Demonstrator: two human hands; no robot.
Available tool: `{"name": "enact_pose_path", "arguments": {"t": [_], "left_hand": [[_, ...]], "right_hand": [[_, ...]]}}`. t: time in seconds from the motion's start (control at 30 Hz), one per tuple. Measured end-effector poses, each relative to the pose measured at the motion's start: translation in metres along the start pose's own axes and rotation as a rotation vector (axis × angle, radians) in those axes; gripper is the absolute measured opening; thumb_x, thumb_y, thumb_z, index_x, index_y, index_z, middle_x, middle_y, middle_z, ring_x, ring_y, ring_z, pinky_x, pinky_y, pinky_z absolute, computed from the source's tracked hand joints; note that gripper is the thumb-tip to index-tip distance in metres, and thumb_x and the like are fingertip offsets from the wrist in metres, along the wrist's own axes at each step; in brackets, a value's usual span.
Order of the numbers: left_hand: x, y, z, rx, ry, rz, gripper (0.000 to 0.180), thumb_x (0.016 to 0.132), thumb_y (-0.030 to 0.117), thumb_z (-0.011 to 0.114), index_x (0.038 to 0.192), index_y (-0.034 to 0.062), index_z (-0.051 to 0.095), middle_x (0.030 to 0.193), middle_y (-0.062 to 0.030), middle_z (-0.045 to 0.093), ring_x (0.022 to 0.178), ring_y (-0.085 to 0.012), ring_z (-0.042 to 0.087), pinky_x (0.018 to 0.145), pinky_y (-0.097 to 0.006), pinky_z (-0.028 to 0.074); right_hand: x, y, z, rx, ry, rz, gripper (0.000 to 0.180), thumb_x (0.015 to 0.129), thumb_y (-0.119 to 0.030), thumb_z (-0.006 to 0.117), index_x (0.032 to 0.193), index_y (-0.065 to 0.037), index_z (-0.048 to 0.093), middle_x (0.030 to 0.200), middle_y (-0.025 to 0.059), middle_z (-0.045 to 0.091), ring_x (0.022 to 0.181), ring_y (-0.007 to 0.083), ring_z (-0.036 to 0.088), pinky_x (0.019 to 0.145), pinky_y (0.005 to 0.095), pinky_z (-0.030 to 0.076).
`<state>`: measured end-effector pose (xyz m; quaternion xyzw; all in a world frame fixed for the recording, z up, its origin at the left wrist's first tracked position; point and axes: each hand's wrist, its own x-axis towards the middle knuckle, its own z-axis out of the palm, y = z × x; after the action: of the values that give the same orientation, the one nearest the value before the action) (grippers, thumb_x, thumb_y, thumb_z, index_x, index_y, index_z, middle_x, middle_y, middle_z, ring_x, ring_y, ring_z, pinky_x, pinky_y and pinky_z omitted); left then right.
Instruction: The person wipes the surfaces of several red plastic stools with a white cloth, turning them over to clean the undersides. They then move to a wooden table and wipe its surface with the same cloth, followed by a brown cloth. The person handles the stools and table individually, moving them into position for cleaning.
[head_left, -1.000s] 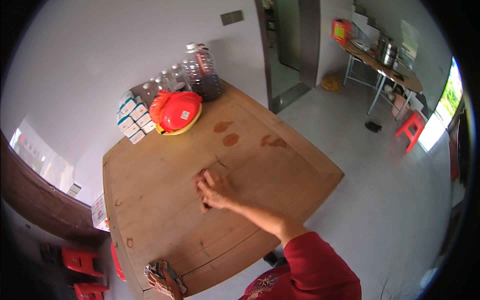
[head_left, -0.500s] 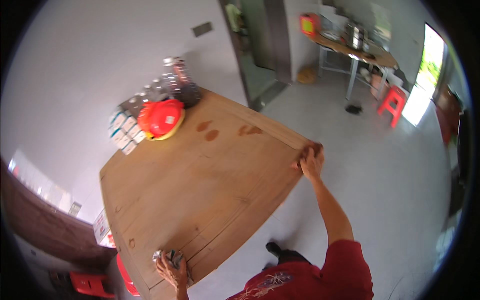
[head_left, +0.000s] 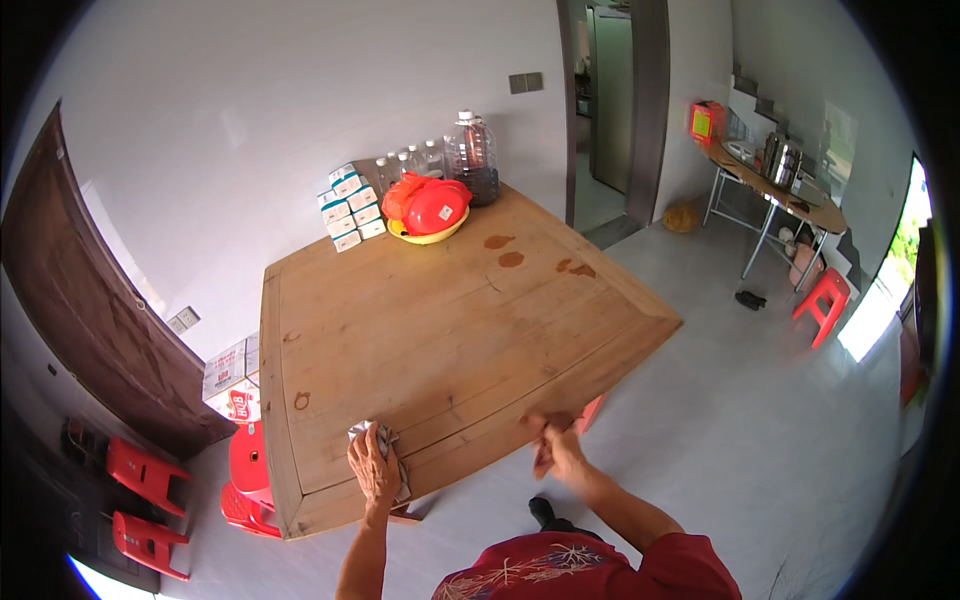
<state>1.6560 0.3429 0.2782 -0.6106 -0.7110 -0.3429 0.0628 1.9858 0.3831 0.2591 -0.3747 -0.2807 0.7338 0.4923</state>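
Observation:
My left hand (head_left: pixel 372 468) is pressed on a crumpled, grey-and-white patterned cloth (head_left: pixel 404 482) near the front-left corner of a wooden table (head_left: pixel 440 330). The fingers curve over the cloth, which shows past them on both sides. My right hand (head_left: pixel 556 447) is at the table's front edge, right of the left one. Motion smears its fingers, so whether it holds anything cannot be made out. Dark wet spots (head_left: pixel 511 260) mark the far right part of the tabletop.
Along the table's far side stand white boxed packs (head_left: pixel 348 210), a red basin (head_left: pixel 438 207) in a yellow one, and large plastic bottles (head_left: pixel 470 160). Red stools (head_left: pixel 148 475) are at the left, another (head_left: pixel 824 305) at the right. A side table (head_left: pixel 775 182) holds a pot.
My right hand has left the table's right corner and come nearer along the front edge. My left hand stays on the cloth by the left corner. The view has shifted.

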Motion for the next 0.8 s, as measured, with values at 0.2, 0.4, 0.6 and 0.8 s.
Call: {"name": "enact_pose_path", "arguments": {"t": [0.2, 0.4, 0.6, 0.8], "left_hand": [[0.003, -0.017, 0.008, 0.007, -0.001, -0.041, 0.053, 0.076, 0.008, 0.064, 0.126, 0.0086, 0.047, 0.122, -0.0164, 0.047, 0.116, -0.0371, 0.040, 0.100, -0.049, 0.031], [0.051, 0.037, 0.083, -0.109, -0.005, 0.003, 0.057, 0.075, 0.013, 0.069, 0.127, 0.0130, 0.046, 0.125, -0.0160, 0.047, 0.117, -0.0366, 0.040, 0.099, -0.049, 0.032], [0.108, 0.101, 0.153, 0.012, -0.114, 0.055, 0.060, 0.079, 0.032, 0.067, 0.132, 0.0149, 0.045, 0.132, -0.0166, 0.041, 0.125, -0.0353, 0.035, 0.103, -0.052, 0.026], [0.151, 0.122, 0.163, 0.033, -0.291, 0.191, 0.077, 0.078, 0.059, 0.060, 0.140, 0.0187, 0.037, 0.139, -0.0227, 0.035, 0.129, -0.0394, 0.031, 0.102, -0.058, 0.023]], "right_hand": [[-0.059, -0.039, 0.058, -0.453, -0.056, 0.085, 0.024, 0.092, -0.012, 0.050, 0.112, 0.001, 0.049, 0.092, 0.0107, 0.059, 0.077, 0.0195, 0.059, 0.066, 0.0335, 0.051], [0.009, -0.037, -0.012, -1.542, 0.292, -0.894, 0.045, 0.076, -0.023, 0.066, 0.116, -0.011, 0.052, 0.117, 0.0198, 0.049, 0.108, 0.0374, 0.048, 0.084, 0.0455, 0.041], [0.034, -0.020, -0.006, -1.833, 0.074, -0.998, 0.055, 0.073, -0.034, 0.068, 0.122, -0.014, 0.052, 0.133, 0.0236, 0.039, 0.122, 0.0428, 0.039, 0.088, 0.0555, 0.035], [0.147, -0.071, -0.033, -1.892, 0.191, -0.676, 0.068, 0.079, -0.039, 0.063, 0.135, -0.012, 0.038, 0.143, 0.0260, 0.026, 0.129, 0.0439, 0.029, 0.095, 0.0621, 0.028]]}}
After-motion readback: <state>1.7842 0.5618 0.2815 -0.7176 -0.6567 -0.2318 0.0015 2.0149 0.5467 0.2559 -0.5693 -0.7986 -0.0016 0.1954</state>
